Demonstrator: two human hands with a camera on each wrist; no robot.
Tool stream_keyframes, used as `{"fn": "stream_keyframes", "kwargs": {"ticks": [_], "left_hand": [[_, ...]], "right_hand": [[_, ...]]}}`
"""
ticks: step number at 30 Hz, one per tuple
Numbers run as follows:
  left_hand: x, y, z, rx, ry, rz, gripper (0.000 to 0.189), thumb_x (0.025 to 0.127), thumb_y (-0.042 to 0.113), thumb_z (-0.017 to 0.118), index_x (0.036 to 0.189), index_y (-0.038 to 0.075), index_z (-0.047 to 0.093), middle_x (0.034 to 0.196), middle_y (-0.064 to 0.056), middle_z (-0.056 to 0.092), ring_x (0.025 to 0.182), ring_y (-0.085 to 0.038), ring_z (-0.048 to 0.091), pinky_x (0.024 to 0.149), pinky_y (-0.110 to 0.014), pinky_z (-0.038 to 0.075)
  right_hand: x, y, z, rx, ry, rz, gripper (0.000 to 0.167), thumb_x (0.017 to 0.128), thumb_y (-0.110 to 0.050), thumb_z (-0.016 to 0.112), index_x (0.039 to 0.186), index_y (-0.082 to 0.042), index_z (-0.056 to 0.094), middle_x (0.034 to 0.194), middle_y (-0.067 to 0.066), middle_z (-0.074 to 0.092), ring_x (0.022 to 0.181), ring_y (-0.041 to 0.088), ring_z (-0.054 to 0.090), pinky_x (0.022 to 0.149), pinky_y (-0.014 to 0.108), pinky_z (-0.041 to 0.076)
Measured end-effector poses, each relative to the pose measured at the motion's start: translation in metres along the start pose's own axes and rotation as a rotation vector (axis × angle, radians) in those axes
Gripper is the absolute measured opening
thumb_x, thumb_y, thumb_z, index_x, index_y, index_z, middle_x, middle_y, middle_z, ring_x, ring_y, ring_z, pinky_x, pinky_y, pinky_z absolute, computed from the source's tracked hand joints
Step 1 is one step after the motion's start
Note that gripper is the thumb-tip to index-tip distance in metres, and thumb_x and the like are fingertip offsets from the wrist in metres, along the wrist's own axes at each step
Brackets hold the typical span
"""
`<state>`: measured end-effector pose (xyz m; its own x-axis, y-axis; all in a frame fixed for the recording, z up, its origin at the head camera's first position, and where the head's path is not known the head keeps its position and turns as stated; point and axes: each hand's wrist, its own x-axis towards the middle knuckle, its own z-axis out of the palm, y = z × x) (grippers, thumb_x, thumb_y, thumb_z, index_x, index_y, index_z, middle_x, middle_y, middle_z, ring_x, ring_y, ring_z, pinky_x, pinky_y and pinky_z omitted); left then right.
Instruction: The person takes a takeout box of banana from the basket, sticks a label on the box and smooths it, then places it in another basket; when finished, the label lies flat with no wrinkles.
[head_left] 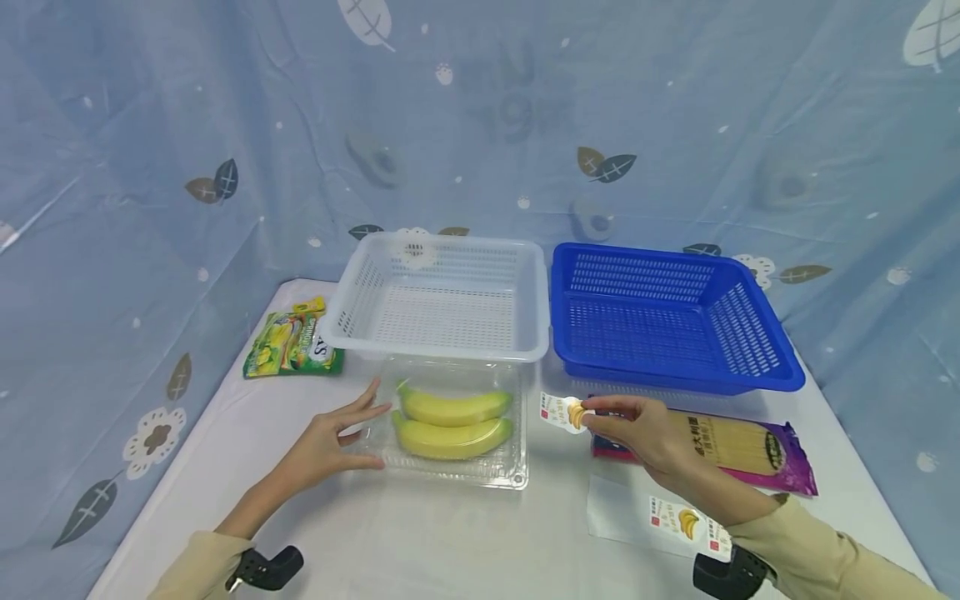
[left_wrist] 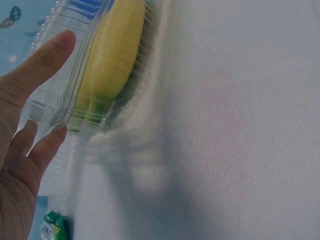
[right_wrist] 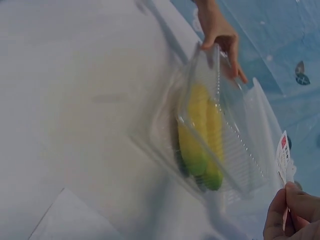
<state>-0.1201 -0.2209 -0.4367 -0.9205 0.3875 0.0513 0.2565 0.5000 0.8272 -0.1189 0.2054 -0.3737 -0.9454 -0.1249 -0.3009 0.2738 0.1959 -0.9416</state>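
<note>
A clear plastic clamshell box [head_left: 517, 467] with two yellow bananas [head_left: 453, 437] inside lies in the middle of the white table. My left hand [head_left: 326, 450] rests at the box's left end, its fingers spread and fairly straight. In the left wrist view the thumb [left_wrist: 55, 47] lies against the clear plastic, with other fingertips at its edge. Between thumb and fingers, my right hand [head_left: 645, 433] pinches a white banana label [head_left: 561, 412], held out right of the box. The label [right_wrist: 283, 155] appears nearly edge-on in the right wrist view.
Behind the box stand a white basket [head_left: 435, 343] and a blue basket [head_left: 667, 367]. Green snack packets [head_left: 292, 343] lie at the left. A purple spaghetti pack [head_left: 795, 467] lies partly beneath my right arm, near a backing sheet [head_left: 618, 508] with more banana labels [head_left: 686, 522].
</note>
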Motion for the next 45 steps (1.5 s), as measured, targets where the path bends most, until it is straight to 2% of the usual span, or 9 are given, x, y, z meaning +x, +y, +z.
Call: {"fn": "stream_keyframes", "kwargs": {"ticks": [8, 11, 22, 29, 35, 39, 43, 45], "left_hand": [[0.000, -0.002, 0.000, -0.033, 0.000, -0.002, 0.082, 0.064, 0.022, 0.088, 0.136, 0.003, 0.053, 0.157, -0.008, 0.019, 0.138, -0.040, 0.026, 0.091, -0.036, 0.049], [0.000, -0.002, 0.001, -0.045, -0.003, -0.005, 0.082, 0.064, 0.023, 0.088, 0.136, 0.004, 0.053, 0.158, -0.007, 0.019, 0.139, -0.039, 0.026, 0.091, -0.036, 0.049], [0.001, -0.001, 0.001, -0.039, -0.002, -0.011, 0.081, 0.065, 0.023, 0.087, 0.137, 0.010, 0.053, 0.158, -0.005, 0.018, 0.139, -0.038, 0.026, 0.091, -0.036, 0.049], [0.000, 0.000, 0.001, -0.034, 0.003, -0.007, 0.081, 0.064, 0.015, 0.088, 0.136, 0.005, 0.053, 0.158, -0.007, 0.019, 0.138, -0.039, 0.027, 0.091, -0.036, 0.049], [-0.001, -0.001, 0.002, -0.029, 0.011, -0.008, 0.081, 0.064, 0.017, 0.088, 0.136, 0.006, 0.054, 0.158, -0.006, 0.019, 0.138, -0.038, 0.028, 0.091, -0.036, 0.049], [-0.001, -0.002, 0.002, -0.025, 0.013, -0.013, 0.081, 0.064, 0.023, 0.088, 0.136, 0.009, 0.054, 0.158, -0.005, 0.019, 0.139, -0.037, 0.028, 0.091, -0.036, 0.049], [-0.001, -0.001, 0.002, -0.027, 0.011, -0.008, 0.081, 0.064, 0.023, 0.088, 0.136, 0.008, 0.054, 0.158, -0.004, 0.019, 0.138, -0.037, 0.028, 0.091, -0.037, 0.049], [0.000, -0.001, 0.002, -0.031, 0.009, -0.005, 0.081, 0.064, 0.023, 0.088, 0.136, 0.007, 0.054, 0.158, -0.005, 0.019, 0.139, -0.037, 0.028, 0.091, -0.037, 0.049]], "right_hand": [[0.009, -0.006, 0.025, -0.029, -0.001, 0.039, 0.030, 0.086, -0.010, 0.072, 0.112, 0.003, 0.067, 0.103, 0.007, 0.070, 0.094, 0.019, 0.066, 0.087, 0.035, 0.053], [0.014, -0.005, 0.032, -0.006, -0.011, 0.027, 0.030, 0.086, -0.008, 0.072, 0.112, 0.006, 0.067, 0.104, 0.010, 0.070, 0.095, 0.021, 0.067, 0.086, 0.036, 0.054], [0.025, -0.002, 0.054, -0.002, -0.023, 0.002, 0.024, 0.086, 0.000, 0.069, 0.108, 0.008, 0.067, 0.107, 0.016, 0.068, 0.089, 0.019, 0.066, 0.092, 0.045, 0.050], [0.027, -0.004, 0.065, -0.008, -0.057, -0.009, 0.024, 0.085, -0.002, 0.071, 0.107, 0.006, 0.068, 0.106, 0.017, 0.069, 0.091, 0.019, 0.066, 0.092, 0.044, 0.050], [0.034, -0.009, 0.071, -0.036, -0.098, -0.072, 0.025, 0.084, -0.001, 0.072, 0.107, 0.009, 0.067, 0.101, 0.016, 0.070, 0.086, 0.016, 0.067, 0.088, 0.037, 0.053], [0.042, -0.012, 0.073, -0.083, -0.136, -0.127, 0.024, 0.084, 0.000, 0.071, 0.105, 0.010, 0.067, 0.099, 0.016, 0.071, 0.082, 0.013, 0.066, 0.089, 0.038, 0.052], [0.052, -0.016, 0.072, -0.152, -0.211, -0.193, 0.024, 0.084, 0.000, 0.071, 0.106, 0.008, 0.068, 0.101, 0.017, 0.071, 0.085, 0.015, 0.067, 0.091, 0.040, 0.051], [0.058, -0.018, 0.070, -0.190, -0.274, -0.251, 0.025, 0.084, -0.001, 0.071, 0.107, 0.008, 0.068, 0.103, 0.017, 0.070, 0.087, 0.016, 0.067, 0.089, 0.039, 0.052]]}}
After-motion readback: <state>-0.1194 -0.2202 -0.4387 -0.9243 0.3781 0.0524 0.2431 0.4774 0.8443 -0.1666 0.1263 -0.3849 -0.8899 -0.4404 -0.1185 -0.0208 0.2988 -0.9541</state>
